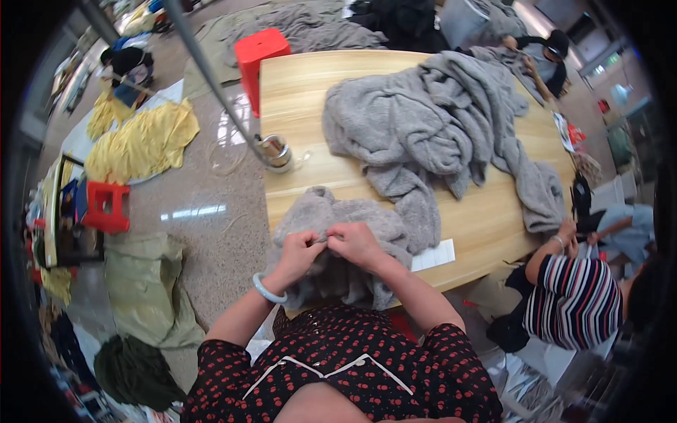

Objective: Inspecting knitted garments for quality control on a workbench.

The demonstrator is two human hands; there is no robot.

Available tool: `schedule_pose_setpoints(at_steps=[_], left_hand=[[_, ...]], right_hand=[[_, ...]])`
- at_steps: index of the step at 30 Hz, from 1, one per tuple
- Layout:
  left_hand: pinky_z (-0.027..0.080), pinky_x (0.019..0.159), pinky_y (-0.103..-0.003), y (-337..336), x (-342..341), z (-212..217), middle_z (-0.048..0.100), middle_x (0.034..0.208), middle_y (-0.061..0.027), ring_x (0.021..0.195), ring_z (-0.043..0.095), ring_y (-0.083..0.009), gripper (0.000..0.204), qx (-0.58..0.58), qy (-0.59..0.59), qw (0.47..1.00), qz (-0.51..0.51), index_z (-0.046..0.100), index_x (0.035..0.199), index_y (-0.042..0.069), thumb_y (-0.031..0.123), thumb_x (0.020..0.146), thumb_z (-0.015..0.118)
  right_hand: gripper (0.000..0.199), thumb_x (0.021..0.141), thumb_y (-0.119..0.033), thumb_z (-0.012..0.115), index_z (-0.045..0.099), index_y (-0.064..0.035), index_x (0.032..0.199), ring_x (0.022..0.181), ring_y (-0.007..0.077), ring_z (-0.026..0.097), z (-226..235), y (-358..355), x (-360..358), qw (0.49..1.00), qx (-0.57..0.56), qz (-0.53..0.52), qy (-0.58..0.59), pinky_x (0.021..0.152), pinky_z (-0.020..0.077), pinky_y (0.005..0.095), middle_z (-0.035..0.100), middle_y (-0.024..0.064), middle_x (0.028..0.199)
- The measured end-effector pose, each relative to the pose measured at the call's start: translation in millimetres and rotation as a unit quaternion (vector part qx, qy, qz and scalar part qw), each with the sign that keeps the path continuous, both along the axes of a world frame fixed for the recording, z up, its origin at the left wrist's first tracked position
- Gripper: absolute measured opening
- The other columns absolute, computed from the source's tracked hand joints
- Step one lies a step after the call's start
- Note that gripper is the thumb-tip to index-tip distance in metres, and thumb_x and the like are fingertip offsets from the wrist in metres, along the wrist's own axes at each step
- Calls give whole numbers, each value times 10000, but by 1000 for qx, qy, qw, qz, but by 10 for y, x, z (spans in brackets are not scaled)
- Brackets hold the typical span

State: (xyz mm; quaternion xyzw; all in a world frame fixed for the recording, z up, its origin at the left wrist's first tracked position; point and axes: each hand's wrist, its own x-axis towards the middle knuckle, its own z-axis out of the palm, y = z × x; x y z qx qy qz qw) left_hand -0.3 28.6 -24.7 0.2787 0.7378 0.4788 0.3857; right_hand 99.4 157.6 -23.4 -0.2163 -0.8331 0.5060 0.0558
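A grey knitted garment (317, 208) lies bunched at the near edge of the table, part of it hanging toward my lap. My left hand (299, 254), below which a pale bangle circles the wrist, pinches the knit with thumb and fingers. Right beside it my right hand (354, 244) is closed on the same fabric, the fingertips of both hands almost touching. Whatever small detail sits between the fingertips is too small to make out. A large heap of grey knitwear (423, 120) spreads over the table beyond my hands.
The wooden table (296, 92) carries a metal can (275, 152) beside a pole and a white paper (434, 255). Red stools (261, 49) stand left. Yellow fabric (144, 144) lies on the floor. A person in a striped top (575, 299) sits right; another person (553, 56) handles knitwear far right.
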Motion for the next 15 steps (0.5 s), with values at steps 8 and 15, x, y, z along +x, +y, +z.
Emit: schedule_pose_setpoints(at_steps=[8,15], left_hand=[[383,510,-296,43,107,-160,528,613,-117,541,480,-145,128,37,156,984,78,567,815,-17,70,728,603],[399,553,-347,68,115,-37,498,699,-138,613,498,-300,87,83,359,929,-26,535,808,-2,22,731,568]], right_hand=[[210,637,-211,547,627,-55,753,648,310,587,-191,-61,-61,998,25,-36,37,597,461,371,599,157,700],[227,623,-221,524,639,-64,739,704,332,583,-138,-48,-56,998,13,-61,25,641,464,407,604,166,721]])
